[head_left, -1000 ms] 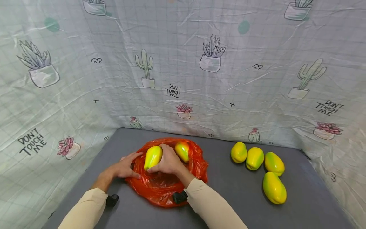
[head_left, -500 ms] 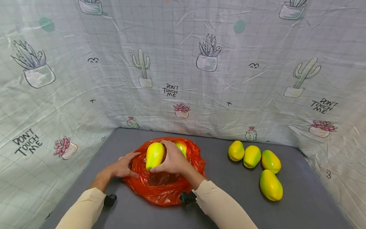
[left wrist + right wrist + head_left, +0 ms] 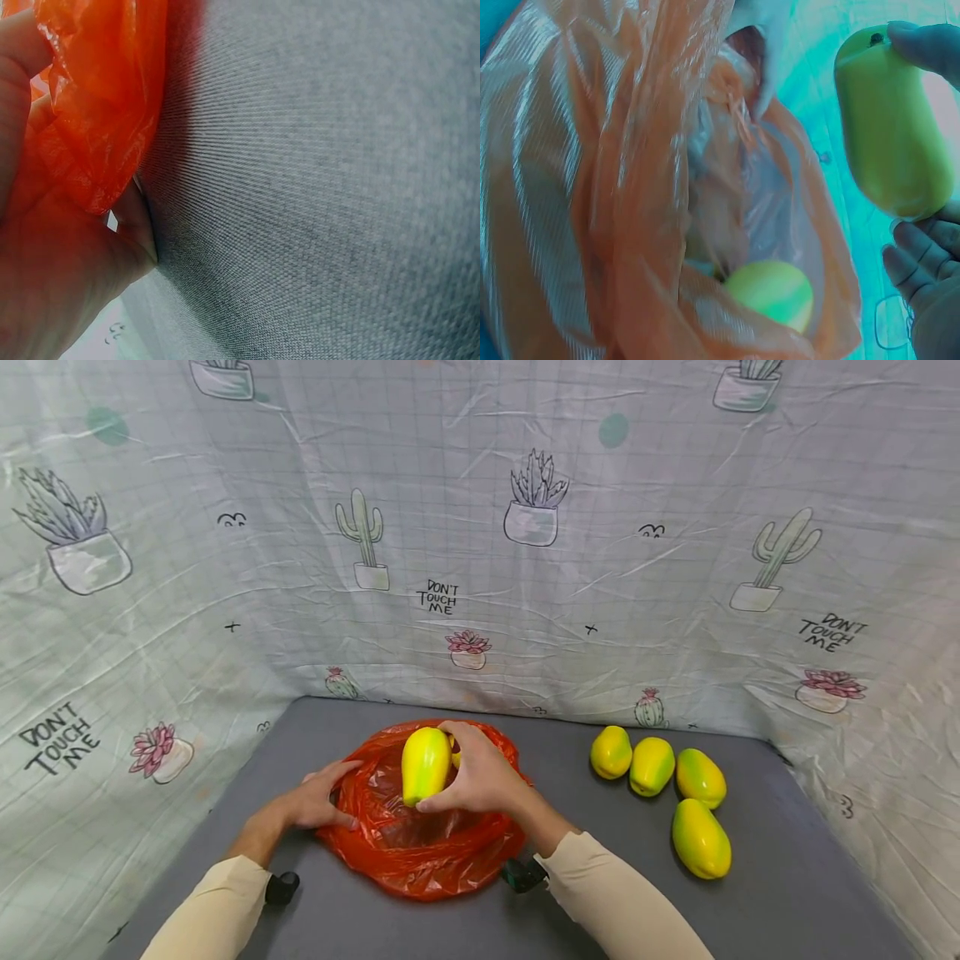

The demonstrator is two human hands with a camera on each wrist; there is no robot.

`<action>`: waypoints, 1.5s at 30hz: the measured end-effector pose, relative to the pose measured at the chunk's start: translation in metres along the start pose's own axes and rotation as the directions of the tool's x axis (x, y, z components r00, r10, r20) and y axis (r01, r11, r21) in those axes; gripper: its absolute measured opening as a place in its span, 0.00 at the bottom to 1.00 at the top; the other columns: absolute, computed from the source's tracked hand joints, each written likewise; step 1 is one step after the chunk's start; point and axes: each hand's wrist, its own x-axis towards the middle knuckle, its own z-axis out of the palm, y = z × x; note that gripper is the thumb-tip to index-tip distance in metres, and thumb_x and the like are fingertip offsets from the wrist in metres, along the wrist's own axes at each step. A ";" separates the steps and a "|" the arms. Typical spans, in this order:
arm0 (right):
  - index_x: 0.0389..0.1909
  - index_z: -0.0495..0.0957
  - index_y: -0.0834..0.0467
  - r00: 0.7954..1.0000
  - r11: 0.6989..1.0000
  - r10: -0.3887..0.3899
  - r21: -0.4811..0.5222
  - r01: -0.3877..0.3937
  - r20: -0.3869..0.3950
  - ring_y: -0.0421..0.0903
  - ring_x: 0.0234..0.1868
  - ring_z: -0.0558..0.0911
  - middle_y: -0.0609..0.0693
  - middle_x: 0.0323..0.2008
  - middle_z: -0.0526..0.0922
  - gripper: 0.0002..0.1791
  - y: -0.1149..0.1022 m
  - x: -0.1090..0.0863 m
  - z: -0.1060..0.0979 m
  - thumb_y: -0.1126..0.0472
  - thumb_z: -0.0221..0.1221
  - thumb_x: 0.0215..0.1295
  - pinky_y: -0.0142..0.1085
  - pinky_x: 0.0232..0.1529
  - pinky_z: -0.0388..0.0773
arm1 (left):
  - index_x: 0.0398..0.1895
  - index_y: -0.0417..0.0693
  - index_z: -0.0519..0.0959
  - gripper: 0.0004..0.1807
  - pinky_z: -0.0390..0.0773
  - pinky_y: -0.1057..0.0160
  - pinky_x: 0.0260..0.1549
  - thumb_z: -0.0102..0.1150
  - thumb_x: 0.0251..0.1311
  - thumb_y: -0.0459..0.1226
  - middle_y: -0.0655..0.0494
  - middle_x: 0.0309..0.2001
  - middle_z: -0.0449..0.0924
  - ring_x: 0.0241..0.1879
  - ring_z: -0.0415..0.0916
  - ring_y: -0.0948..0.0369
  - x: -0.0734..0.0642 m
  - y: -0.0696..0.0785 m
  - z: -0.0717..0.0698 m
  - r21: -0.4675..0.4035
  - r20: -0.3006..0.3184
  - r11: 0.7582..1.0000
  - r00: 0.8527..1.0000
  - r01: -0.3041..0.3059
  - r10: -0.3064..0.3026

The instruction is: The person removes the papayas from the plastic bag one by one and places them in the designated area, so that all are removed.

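In the head view a yellow-green papaya point(image 3: 425, 766) is raised over the mouth of a red plastic bag point(image 3: 420, 877). My right hand point(image 3: 483, 772) grips this papaya, fingers at its far end and thumb at its near end. In the right wrist view the held papaya point(image 3: 889, 127) is beside the bag point(image 3: 637, 225), apart from it. Another papaya point(image 3: 772, 292) lies inside the bag, mostly covered by my right hand in the head view. My left hand point(image 3: 315, 797) holds the bag's left rim. In the left wrist view the red film point(image 3: 105, 97) passes between thumb and fingers.
Several papayas, among them a nearest one point(image 3: 701, 839), lie on the right of the grey table point(image 3: 585, 827). A cactus-print sheet point(image 3: 480, 568) hangs along the back and sides. Black wrist cameras point(image 3: 282, 888) sit under both sleeves.
My right hand has lifted the papaya up from the bag and moved it slightly right. The left hand stays at the bag's rim. The head view has shifted a little.
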 end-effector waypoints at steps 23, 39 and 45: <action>0.73 0.66 0.52 0.998 0.997 0.048 -0.059 -0.050 -0.040 0.50 0.60 0.75 0.50 0.67 0.74 0.58 0.017 -0.043 -0.043 0.38 0.80 0.38 0.49 0.61 0.79 | 0.78 0.43 0.62 0.57 0.61 0.24 0.66 0.82 0.45 0.49 0.29 0.77 0.58 0.71 0.55 0.26 -0.002 -0.003 -0.003 0.011 -0.015 1.000 0.999 -0.029 0.029; 0.71 0.67 0.53 0.997 0.993 0.034 -0.111 -0.042 -0.073 0.48 0.51 0.75 0.49 0.59 0.77 0.58 0.031 -0.072 -0.068 0.38 0.81 0.38 0.41 0.49 0.78 | 0.78 0.44 0.61 0.57 0.62 0.24 0.66 0.82 0.46 0.49 0.30 0.78 0.57 0.71 0.56 0.26 -0.001 -0.001 -0.001 0.004 -0.002 1.000 1.000 -0.009 0.009; 0.71 0.68 0.55 0.996 0.992 0.030 -0.116 -0.040 -0.087 0.47 0.50 0.74 0.49 0.57 0.77 0.58 0.036 -0.081 -0.075 0.38 0.81 0.38 0.39 0.47 0.77 | 0.78 0.45 0.62 0.57 0.62 0.24 0.66 0.82 0.46 0.49 0.31 0.77 0.57 0.71 0.56 0.27 -0.002 0.001 -0.001 0.002 -0.003 1.000 1.000 -0.006 0.006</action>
